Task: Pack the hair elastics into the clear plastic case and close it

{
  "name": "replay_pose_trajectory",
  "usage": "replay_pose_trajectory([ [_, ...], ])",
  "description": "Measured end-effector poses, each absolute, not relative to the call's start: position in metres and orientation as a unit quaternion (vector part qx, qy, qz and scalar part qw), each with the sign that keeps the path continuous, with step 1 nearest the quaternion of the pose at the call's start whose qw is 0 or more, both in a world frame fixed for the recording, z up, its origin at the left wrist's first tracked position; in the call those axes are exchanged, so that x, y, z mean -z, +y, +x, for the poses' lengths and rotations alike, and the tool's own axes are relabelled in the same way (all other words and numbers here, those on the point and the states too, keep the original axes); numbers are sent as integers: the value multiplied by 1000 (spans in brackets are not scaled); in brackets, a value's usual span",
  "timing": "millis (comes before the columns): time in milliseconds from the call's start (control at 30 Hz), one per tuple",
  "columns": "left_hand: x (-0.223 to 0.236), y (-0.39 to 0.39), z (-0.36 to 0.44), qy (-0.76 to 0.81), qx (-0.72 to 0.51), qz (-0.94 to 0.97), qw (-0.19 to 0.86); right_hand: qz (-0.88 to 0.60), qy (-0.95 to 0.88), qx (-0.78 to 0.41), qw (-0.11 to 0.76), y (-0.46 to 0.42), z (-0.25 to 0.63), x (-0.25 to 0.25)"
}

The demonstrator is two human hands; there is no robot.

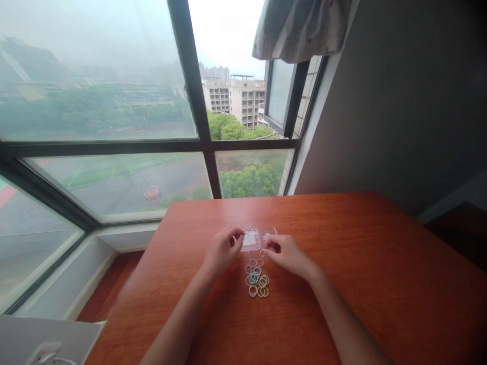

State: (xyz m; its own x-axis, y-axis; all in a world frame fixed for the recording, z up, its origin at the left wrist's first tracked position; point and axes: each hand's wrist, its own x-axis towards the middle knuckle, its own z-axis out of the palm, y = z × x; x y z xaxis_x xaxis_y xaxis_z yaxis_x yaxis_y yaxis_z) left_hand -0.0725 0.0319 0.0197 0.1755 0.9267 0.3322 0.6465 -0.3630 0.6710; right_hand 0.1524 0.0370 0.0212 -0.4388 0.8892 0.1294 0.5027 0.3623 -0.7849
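A clear plastic box (250, 240) with an open lid (271, 231) lies on the table, small pale pieces showing inside. At its left edge is my left hand (222, 249), fingers pinched together; what they hold, if anything, is too small to make out. To the right of the box, my right hand (289, 255) has thumb and fingers closed on a pale hair tie (262, 252). Just below the box, between my forearms, several pastel hair ties (254, 278) lie in a loose, overlapping group, blue and grey ones at the left and top, yellowish ones at the lower right.
The reddish-brown wooden table (342, 243) reaches to large windows (114, 147) at the back and left. One pane (279, 94) stands open under a hanging curtain (300, 30). A dark wall (399, 101) rises on the right. A white ledge (49, 334) is at the lower left.
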Motion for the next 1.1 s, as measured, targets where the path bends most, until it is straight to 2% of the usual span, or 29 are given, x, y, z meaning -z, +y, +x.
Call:
replay_pose_trajectory([
  [300,-31,22,-51,474,-371,749,277,-475,-733,-318,369,38,146,-25],
  [1100,-30,21,-46,480,-374,733,304,-471,-733,-319,373,35,141,-24],
])
